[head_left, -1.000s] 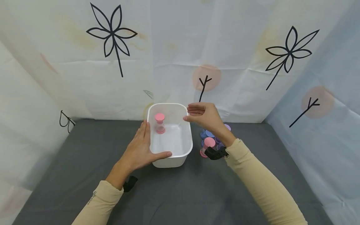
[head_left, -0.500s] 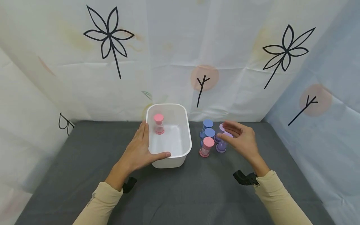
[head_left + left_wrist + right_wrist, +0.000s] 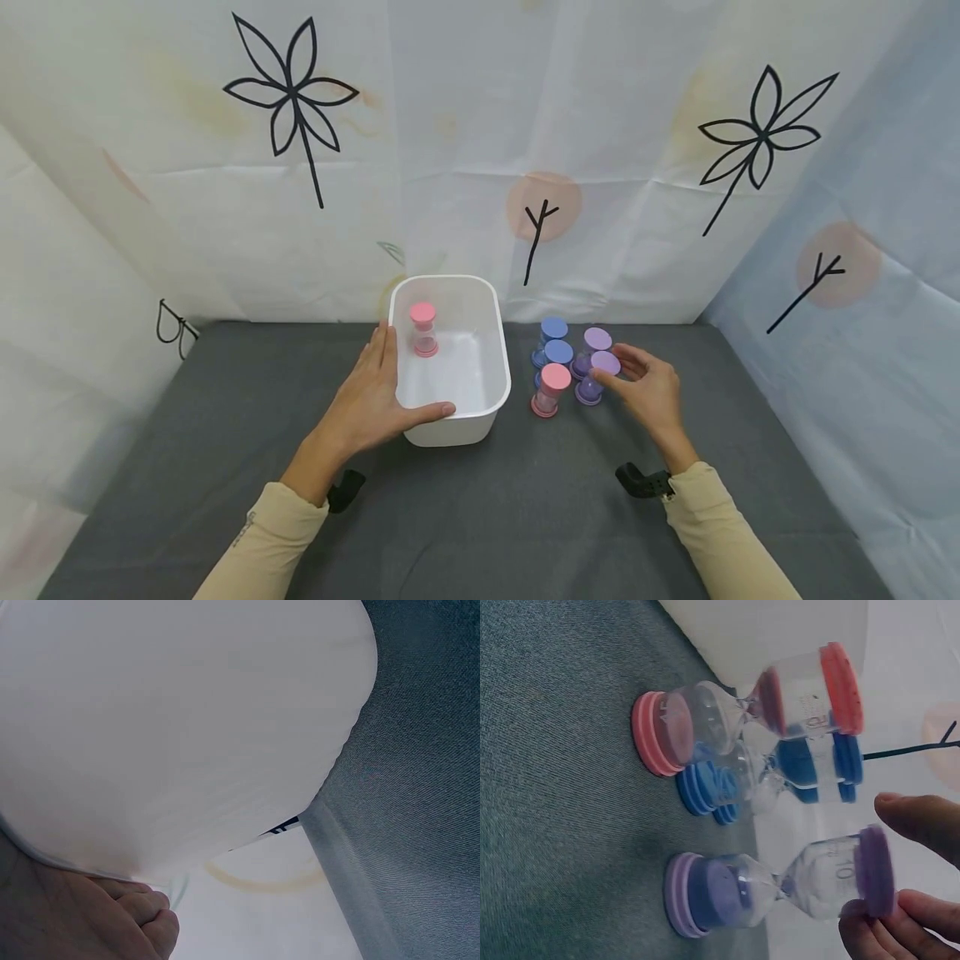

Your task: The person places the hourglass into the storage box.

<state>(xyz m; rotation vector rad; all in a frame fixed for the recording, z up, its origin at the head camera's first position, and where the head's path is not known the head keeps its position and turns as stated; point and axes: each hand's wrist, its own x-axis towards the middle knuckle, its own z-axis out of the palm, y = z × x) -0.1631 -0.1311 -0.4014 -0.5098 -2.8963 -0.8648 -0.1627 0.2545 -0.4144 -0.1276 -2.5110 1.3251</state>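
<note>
My left hand [image 3: 363,400] rests against the left side of a white plastic tub [image 3: 506,379], fingers straight along the wall and thumb over the near rim. Inside the tub stands a pink hourglass [image 3: 424,329]. My right hand [image 3: 651,398] is around the cap of the nearer purple hourglass [image 3: 821,879], which stands upright on the table. In the right wrist view its fingertips touch the cap's far side, while the thumb shows a small gap from it. Another purple hourglass [image 3: 597,339] stands just behind.
Left of the purple pair stand a second pink hourglass [image 3: 555,379] and two blue hourglasses [image 3: 554,329], close together. A dark grey cloth covers the table [image 3: 480,517]. A white printed curtain [image 3: 450,167] hangs behind.
My right hand has moved from above the tub's right rim out to the right and down to the nearer purple hourglass. The left hand keeps its place on the tub.
</note>
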